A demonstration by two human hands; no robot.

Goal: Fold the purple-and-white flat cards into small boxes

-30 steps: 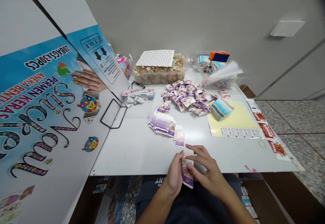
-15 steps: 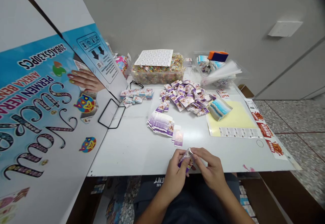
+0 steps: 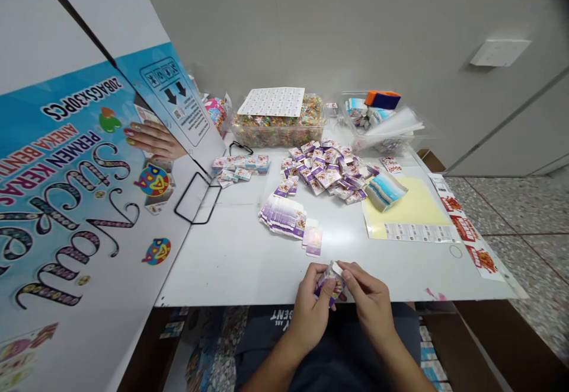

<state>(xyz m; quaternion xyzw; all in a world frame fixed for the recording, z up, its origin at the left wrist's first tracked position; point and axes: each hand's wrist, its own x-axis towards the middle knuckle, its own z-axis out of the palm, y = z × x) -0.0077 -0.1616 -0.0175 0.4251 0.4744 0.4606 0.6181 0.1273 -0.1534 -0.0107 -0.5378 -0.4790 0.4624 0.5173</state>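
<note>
Near the table's front edge, my left hand [image 3: 311, 306] is closed around a small purple-and-white cardboard box [image 3: 329, 286], its thumb lying across the printed front. My right hand [image 3: 371, 297] pinches the white flap at the top of this box. A fanned stack of flat purple box blanks [image 3: 282, 217] lies beyond my left hand. Two loose blanks [image 3: 313, 242] overlap at its right end. Behind them is a heap of small folded purple boxes [image 3: 326, 174].
A large printed carton [image 3: 111, 190] stands along the left. At the back are a clear tub [image 3: 278, 134] of colourful small packets under a sticker sheet and a clear bin [image 3: 391, 134]. Blue blanks [image 3: 386, 190] rest on yellow paper [image 3: 413, 208]. Black-framed glasses [image 3: 240, 147] lie back left.
The right fingers have shifted slightly on the box top, and its white flap shows more. The box stays in my left hand. The whole view has moved a little.
</note>
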